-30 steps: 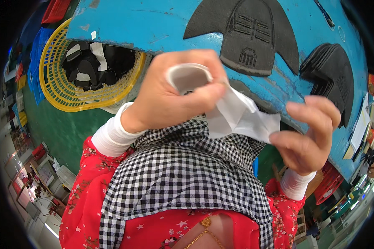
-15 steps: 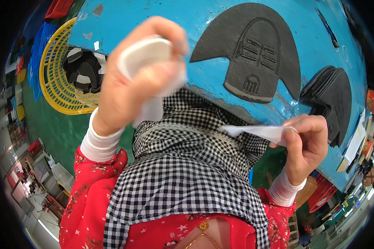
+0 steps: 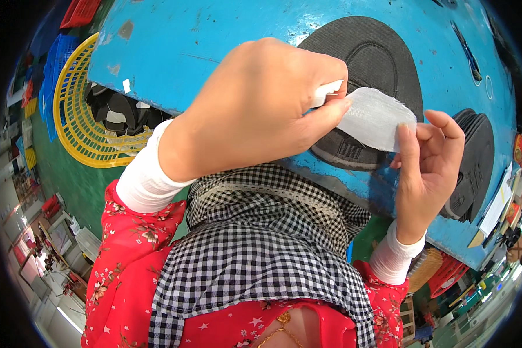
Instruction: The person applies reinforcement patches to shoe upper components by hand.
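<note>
My left hand (image 3: 261, 107) is curled around a small bundle of white pieces (image 3: 326, 93), whose edge shows between the fingers. Its thumb and fingers also meet the left end of a thin white oval fabric piece (image 3: 374, 119). My right hand (image 3: 426, 156) pinches the right end of that piece between thumb and finger, so it stretches flat between both hands. Beneath it a black, curved, embossed flat piece (image 3: 400, 55) lies on the blue table (image 3: 174, 35), partly hidden by my hands. Right of my right hand is a stack of similar black pieces (image 3: 475, 156).
A yellow slotted basket (image 3: 66, 124) holding black and white pieces stands beside the table's left edge. A dark slender tool (image 3: 464, 49) and a pale ring-shaped band (image 3: 489, 87) lie at the far right. Papers (image 3: 496, 197) rest near the right edge.
My left hand has moved right and turned over with the white bundle, meeting the fabric piece. My right hand has shifted slightly up, and the piece now faces upward, spread between both hands.
</note>
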Action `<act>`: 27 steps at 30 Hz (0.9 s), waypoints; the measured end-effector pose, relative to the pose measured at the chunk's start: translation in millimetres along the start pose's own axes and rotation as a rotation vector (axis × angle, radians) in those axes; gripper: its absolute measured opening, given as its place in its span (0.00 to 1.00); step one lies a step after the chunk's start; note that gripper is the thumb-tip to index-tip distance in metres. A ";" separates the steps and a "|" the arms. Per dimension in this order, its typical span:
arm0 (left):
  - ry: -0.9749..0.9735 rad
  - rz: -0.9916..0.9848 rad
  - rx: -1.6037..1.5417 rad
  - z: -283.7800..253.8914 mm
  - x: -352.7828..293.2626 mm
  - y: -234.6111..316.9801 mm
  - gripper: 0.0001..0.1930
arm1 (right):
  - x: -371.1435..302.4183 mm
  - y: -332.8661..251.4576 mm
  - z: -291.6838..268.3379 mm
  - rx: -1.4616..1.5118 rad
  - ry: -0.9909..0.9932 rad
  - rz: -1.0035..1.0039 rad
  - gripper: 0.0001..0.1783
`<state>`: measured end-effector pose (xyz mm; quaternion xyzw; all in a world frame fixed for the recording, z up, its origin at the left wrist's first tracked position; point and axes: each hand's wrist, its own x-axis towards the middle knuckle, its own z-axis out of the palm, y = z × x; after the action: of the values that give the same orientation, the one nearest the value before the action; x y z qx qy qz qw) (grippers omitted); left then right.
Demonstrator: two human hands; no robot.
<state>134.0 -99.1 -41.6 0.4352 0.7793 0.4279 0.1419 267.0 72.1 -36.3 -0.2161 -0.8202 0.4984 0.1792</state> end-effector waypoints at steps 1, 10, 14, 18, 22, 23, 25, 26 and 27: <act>-0.002 0.000 0.000 1.8 2.3 -1.8 0.06 | 2.1 2.5 2.5 0.000 0.001 0.002 0.18; 0.060 -0.006 0.159 11.4 9.7 -11.3 0.06 | 6.4 12.9 13.3 -0.180 0.067 -0.106 0.17; 0.091 0.013 0.240 15.0 9.0 -10.1 0.07 | 7.6 13.7 12.6 -0.263 0.060 -0.096 0.16; 0.135 0.040 0.197 15.1 4.7 -15.2 0.09 | 9.8 4.6 8.9 -0.420 0.006 -0.134 0.16; 0.196 -0.043 0.392 -0.3 -10.0 -11.0 0.19 | -0.2 -3.6 -0.3 -0.786 -0.004 -0.453 0.22; 0.192 -0.036 0.389 0.1 -12.4 -16.7 0.19 | -4.1 -6.6 0.7 -0.791 0.001 -0.448 0.22; 0.240 0.063 0.506 4.1 -19.0 -25.7 0.21 | -12.5 -17.8 9.5 -0.918 -0.388 -0.416 0.37; 0.236 0.070 0.499 4.6 -18.6 -23.7 0.21 | -18.0 -13.3 20.7 -0.835 -0.428 -0.399 0.44; 0.228 0.073 0.539 4.5 -18.3 -21.8 0.21 | -20.1 -6.5 34.7 -0.744 -0.467 -0.389 0.50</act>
<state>135.1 -116.8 -64.2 0.4340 0.8596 0.2566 -0.0830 265.1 33.0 -47.4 0.0094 -0.9865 0.1635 -0.0095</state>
